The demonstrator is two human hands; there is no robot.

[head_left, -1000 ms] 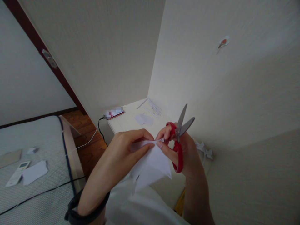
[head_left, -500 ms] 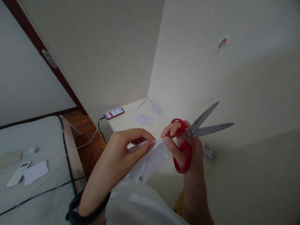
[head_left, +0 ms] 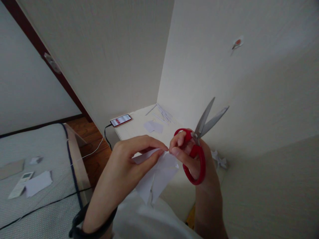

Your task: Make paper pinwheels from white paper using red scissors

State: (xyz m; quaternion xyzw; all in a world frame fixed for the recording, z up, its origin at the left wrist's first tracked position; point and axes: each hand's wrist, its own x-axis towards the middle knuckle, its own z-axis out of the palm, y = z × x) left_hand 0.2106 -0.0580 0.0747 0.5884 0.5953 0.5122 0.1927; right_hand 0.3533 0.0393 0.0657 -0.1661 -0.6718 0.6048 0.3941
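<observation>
My left hand (head_left: 136,159) pinches the top edge of a piece of white paper (head_left: 161,176) between thumb and fingers. The paper hangs in pointed flaps with a slit between them. A pair of red-handled scissors (head_left: 196,142) hangs on my right hand (head_left: 186,149), with thumb and fingers through the loops. Its blades are partly apart and point up and away from the paper. The tips of my right thumb and finger meet at the paper's upper edge, close beside my left fingertips.
On the small white table (head_left: 139,114) lie a phone (head_left: 121,120) on a cable, thin paper strips (head_left: 163,113) and paper pieces (head_left: 153,126). A folded white paper shape (head_left: 219,160) is at the right. The bed (head_left: 32,142) at left holds a remote (head_left: 21,185) and paper (head_left: 38,183).
The scissors have turned more upright and shifted left, with their blades closer together. My right fingertips have moved slightly left toward my left hand. The paper's flaps have spread and face me more.
</observation>
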